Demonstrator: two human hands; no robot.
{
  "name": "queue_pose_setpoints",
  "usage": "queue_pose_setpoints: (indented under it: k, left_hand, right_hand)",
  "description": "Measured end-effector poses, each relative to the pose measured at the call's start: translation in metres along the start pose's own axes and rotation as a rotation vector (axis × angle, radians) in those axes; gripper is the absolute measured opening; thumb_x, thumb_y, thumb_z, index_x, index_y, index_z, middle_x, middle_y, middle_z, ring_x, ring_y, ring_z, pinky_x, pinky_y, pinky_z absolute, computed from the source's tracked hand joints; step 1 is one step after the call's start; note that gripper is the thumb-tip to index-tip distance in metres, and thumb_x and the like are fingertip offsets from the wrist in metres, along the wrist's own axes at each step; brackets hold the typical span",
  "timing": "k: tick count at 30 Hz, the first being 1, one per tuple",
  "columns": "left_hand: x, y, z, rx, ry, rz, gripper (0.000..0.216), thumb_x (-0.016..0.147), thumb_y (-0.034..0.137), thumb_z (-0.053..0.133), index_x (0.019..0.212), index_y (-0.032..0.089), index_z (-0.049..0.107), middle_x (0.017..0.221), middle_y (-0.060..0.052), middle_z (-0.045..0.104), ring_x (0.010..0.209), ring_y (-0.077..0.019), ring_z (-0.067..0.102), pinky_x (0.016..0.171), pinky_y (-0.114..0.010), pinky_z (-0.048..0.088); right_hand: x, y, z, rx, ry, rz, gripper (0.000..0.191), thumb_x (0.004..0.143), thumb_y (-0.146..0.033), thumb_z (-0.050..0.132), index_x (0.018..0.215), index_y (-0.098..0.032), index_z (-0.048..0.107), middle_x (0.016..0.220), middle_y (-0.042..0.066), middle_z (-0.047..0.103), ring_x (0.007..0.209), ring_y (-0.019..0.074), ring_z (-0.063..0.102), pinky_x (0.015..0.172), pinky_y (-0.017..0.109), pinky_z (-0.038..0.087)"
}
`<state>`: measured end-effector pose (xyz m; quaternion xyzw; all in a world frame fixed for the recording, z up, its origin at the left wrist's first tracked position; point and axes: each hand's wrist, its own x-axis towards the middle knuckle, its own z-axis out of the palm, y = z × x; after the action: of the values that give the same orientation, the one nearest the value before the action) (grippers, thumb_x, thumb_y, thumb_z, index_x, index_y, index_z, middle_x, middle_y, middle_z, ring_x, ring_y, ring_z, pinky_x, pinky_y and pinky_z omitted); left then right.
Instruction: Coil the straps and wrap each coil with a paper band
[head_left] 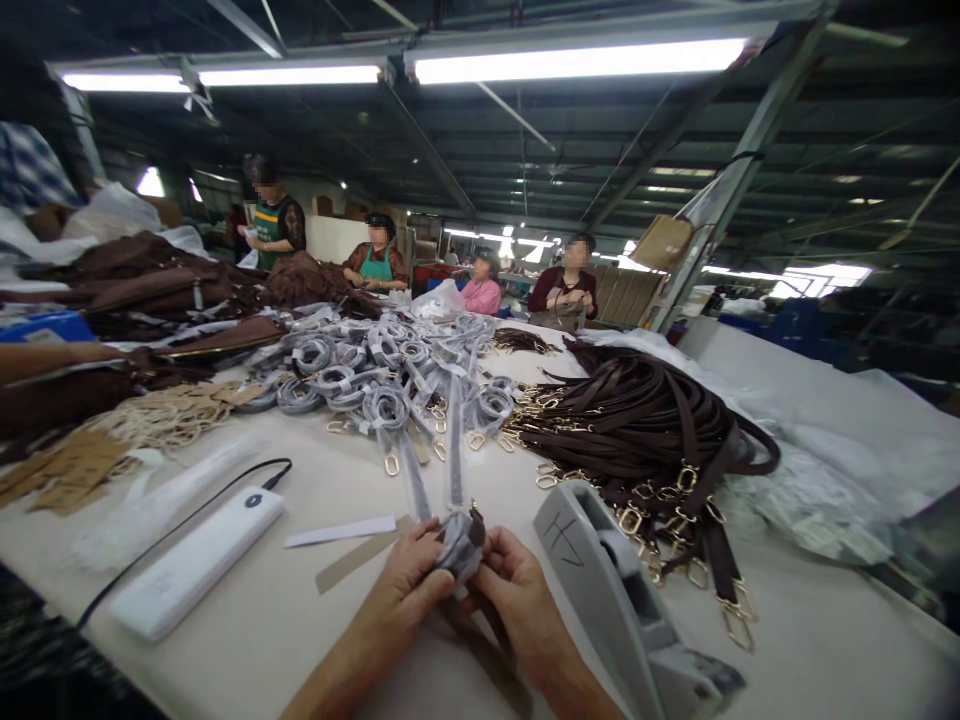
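Near the front middle of the table, my left hand [405, 585] grips a coiled strap [459, 545] covered in greyish film. My right hand [521, 590] pinches the other side of the same coil, where a dark brown stretch shows. A brown strip [491, 660] runs down below the hands; whether it belongs to the coil I cannot tell. A grey tape dispenser [592, 590] stands just right of my right hand. Beyond both hands lies a heap of wrapped coiled straps [386, 405] with gold clips. To the right is a pile of unwrapped dark brown straps [645, 420] with gold hardware.
A white power bank [199, 560] with a black cable lies at left, near paper tags [82, 465] with cords. Brown fabric bags [150, 280] are heaped at far left, where another person's arm [52, 360] reaches in. Several people work across the table [810, 650].
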<state>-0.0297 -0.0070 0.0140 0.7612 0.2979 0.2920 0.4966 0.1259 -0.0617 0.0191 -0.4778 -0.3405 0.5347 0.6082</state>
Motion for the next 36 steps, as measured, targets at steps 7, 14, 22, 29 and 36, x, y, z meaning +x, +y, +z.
queue_pose_setpoints:
  k: [7,14,22,29,36]
  left_hand:
    - [0.001,0.003,0.0,-0.014,0.082,-0.021,0.024,0.087,0.035,0.05,0.094,0.022,0.07,0.125,-0.007,0.062,0.136,-0.0305,0.033,0.116,-0.044,0.023]
    - [-0.004,0.005,0.001,0.053,0.021,-0.033,0.021,0.088,0.035,0.051,0.089,0.023,0.069,0.123,-0.006,0.062,0.135,-0.031,0.029,0.115,-0.045,0.019]
    - [-0.002,0.019,0.001,-0.009,-0.01,0.019,0.022,0.086,0.031,0.051,0.077,0.022,0.068,0.103,-0.005,0.065,0.116,-0.0289,0.042,0.107,-0.039,0.027]
    - [0.0,0.013,0.002,-0.036,0.096,-0.036,0.024,0.086,0.034,0.049,0.082,0.02,0.068,0.088,-0.004,0.058,0.101,-0.0264,0.047,0.097,-0.036,0.033]
    - [0.0,0.013,-0.004,-0.077,0.135,-0.052,0.027,0.086,0.038,0.05,0.085,0.019,0.068,0.093,-0.005,0.061,0.104,-0.0271,0.048,0.097,-0.035,0.033]
  right_hand:
    - [-0.009,-0.004,-0.004,-0.152,-0.064,0.258,0.058,0.057,-0.057,0.085,0.087,-0.02,0.052,0.066,-0.003,0.065,0.055,0.0136,0.061,0.041,0.019,0.047]
    - [-0.006,-0.006,-0.013,-0.329,-0.105,0.216,0.057,0.063,-0.067,0.075,0.084,-0.015,0.066,0.052,-0.004,0.057,0.04,0.0053,0.045,0.036,0.013,0.033]
    - [-0.001,-0.008,-0.009,-0.241,-0.063,0.101,0.053,0.062,-0.065,0.078,0.078,-0.016,0.071,0.054,-0.003,0.059,0.043,0.0078,0.046,0.038,0.016,0.034]
    - [-0.012,-0.009,-0.008,-0.161,-0.205,0.151,0.048,0.073,-0.053,0.077,0.101,-0.016,0.067,0.083,0.004,0.068,0.073,0.0169,0.064,0.057,0.024,0.052]
    - [-0.012,-0.008,-0.029,-0.093,-0.375,0.157,0.074,0.062,-0.033,0.089,0.116,-0.026,0.039,0.093,0.003,0.07,0.09,0.0203,0.068,0.073,0.029,0.053]
